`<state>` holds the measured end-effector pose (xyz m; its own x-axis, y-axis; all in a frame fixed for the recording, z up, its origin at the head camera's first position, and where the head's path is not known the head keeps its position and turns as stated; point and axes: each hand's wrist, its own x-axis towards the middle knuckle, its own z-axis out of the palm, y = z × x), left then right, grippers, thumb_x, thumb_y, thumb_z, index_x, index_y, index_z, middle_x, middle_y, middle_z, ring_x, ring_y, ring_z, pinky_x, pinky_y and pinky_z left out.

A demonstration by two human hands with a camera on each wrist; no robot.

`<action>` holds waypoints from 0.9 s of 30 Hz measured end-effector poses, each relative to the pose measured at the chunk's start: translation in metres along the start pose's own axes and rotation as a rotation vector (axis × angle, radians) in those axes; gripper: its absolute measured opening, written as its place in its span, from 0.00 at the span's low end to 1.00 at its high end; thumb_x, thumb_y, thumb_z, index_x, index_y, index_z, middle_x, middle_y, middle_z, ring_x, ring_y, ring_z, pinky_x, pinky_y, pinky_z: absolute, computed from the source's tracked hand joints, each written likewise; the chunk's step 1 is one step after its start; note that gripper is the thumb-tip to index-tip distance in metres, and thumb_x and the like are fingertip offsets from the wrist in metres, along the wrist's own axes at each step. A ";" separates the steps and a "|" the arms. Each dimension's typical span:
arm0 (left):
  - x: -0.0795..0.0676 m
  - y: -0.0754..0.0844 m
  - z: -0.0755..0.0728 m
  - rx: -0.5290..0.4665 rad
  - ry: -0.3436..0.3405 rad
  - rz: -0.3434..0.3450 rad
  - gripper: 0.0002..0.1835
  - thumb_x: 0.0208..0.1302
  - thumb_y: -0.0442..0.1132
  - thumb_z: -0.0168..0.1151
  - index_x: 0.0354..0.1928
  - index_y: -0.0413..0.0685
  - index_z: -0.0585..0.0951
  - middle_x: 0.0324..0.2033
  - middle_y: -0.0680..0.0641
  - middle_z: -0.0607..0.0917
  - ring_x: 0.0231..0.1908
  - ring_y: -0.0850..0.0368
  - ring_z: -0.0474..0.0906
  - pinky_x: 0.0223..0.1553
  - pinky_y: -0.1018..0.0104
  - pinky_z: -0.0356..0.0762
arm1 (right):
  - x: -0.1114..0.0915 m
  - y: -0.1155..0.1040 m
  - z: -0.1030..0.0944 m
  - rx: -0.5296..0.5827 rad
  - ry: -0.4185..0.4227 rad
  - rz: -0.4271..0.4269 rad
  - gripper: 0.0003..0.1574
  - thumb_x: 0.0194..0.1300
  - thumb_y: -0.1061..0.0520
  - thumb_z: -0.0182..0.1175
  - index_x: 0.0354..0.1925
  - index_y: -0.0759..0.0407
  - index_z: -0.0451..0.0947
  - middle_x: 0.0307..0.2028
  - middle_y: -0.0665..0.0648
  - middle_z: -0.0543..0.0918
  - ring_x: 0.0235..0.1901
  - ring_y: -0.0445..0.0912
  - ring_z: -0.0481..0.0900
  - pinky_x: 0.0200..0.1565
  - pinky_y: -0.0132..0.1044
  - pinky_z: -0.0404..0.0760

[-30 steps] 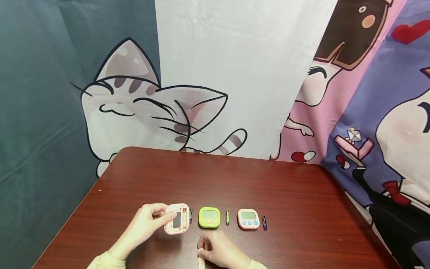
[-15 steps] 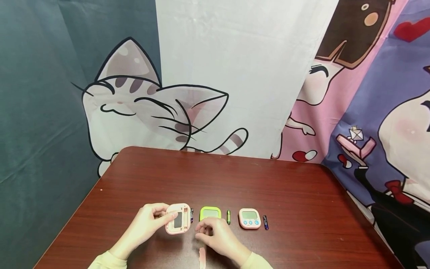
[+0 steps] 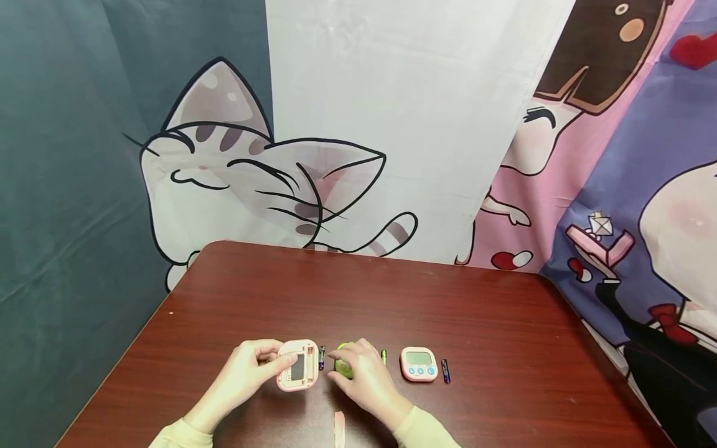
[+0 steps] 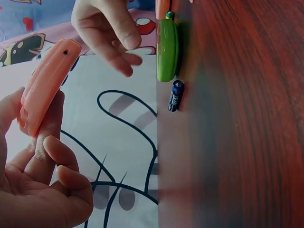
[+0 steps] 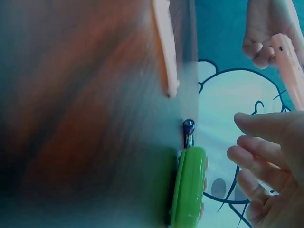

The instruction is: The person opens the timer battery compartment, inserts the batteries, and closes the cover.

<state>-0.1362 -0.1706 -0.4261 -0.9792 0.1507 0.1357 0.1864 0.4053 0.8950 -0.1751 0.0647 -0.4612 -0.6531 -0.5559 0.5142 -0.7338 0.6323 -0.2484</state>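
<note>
In the head view my left hand [image 3: 243,376] holds a pink kitchen timer [image 3: 310,368], its back turned up with the battery compartment uncovered. Thumb and fingers pinch the timer's edge, raised off the table. My right hand [image 3: 366,379] hovers over a green timer [image 3: 343,369], partly hiding it. The right wrist view shows the right fingers [image 5: 254,147] loosely bent, apart from the green timer [image 5: 189,185], holding nothing. A dark blue battery [image 3: 322,358] lies between the two timers. Near the front edge lies a slim pink battery cover [image 3: 339,429].
Right of the right hand lies a green battery [image 3: 384,356], partly hidden. Further right are another pink timer [image 3: 419,365] with blue buttons and a dark blue battery [image 3: 445,371]. A printed cloth [image 3: 336,74] hangs behind the brown table [image 3: 336,292].
My right hand has let go of the battery cover, leaving it on the table, and has moved forward over the green timer. The left hand keeps holding the pink timer in place.
</note>
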 end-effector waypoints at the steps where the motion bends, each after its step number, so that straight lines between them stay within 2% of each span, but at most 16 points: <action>1: 0.000 0.000 0.000 0.000 0.003 0.000 0.10 0.59 0.45 0.66 0.33 0.44 0.84 0.21 0.55 0.83 0.22 0.68 0.75 0.24 0.71 0.73 | 0.001 0.001 0.000 -0.024 0.000 -0.013 0.19 0.46 0.51 0.73 0.40 0.52 0.84 0.36 0.45 0.85 0.35 0.40 0.73 0.40 0.34 0.72; 3: -0.001 -0.001 0.000 0.004 0.008 -0.001 0.10 0.59 0.45 0.66 0.32 0.45 0.84 0.21 0.56 0.84 0.22 0.69 0.75 0.25 0.71 0.73 | 0.004 0.003 0.001 -0.029 -0.011 -0.016 0.21 0.46 0.50 0.74 0.41 0.52 0.84 0.38 0.45 0.85 0.35 0.40 0.73 0.41 0.35 0.71; 8: -0.002 -0.002 0.001 -0.008 -0.006 -0.010 0.11 0.59 0.45 0.66 0.32 0.44 0.84 0.21 0.56 0.84 0.23 0.69 0.76 0.26 0.72 0.73 | 0.008 0.007 0.002 -0.029 -0.058 0.059 0.26 0.45 0.48 0.74 0.45 0.53 0.83 0.43 0.46 0.84 0.38 0.41 0.72 0.44 0.37 0.71; 11: -0.004 -0.002 0.001 -0.025 -0.019 -0.009 0.10 0.59 0.44 0.65 0.33 0.43 0.84 0.21 0.56 0.84 0.23 0.70 0.76 0.26 0.72 0.73 | 0.011 0.010 0.004 -0.069 -0.080 0.085 0.29 0.44 0.46 0.74 0.46 0.54 0.83 0.44 0.47 0.83 0.39 0.42 0.72 0.44 0.39 0.71; 20: -0.005 -0.002 0.002 -0.038 -0.023 0.018 0.09 0.60 0.42 0.65 0.34 0.44 0.84 0.23 0.54 0.85 0.23 0.72 0.75 0.26 0.72 0.73 | 0.020 0.014 0.007 -0.194 -0.137 0.046 0.36 0.41 0.40 0.74 0.47 0.55 0.82 0.42 0.49 0.83 0.38 0.46 0.72 0.42 0.40 0.70; 27: -0.006 -0.002 0.001 -0.036 -0.012 0.007 0.09 0.60 0.43 0.65 0.34 0.43 0.84 0.22 0.54 0.85 0.23 0.72 0.74 0.25 0.73 0.73 | 0.029 0.012 0.010 -0.231 -0.242 0.072 0.41 0.41 0.36 0.73 0.51 0.55 0.80 0.45 0.51 0.83 0.41 0.47 0.73 0.42 0.40 0.69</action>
<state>-0.1305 -0.1713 -0.4296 -0.9769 0.1641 0.1369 0.1898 0.3717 0.9088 -0.2046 0.0513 -0.4575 -0.7474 -0.5996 0.2859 -0.6404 0.7648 -0.0702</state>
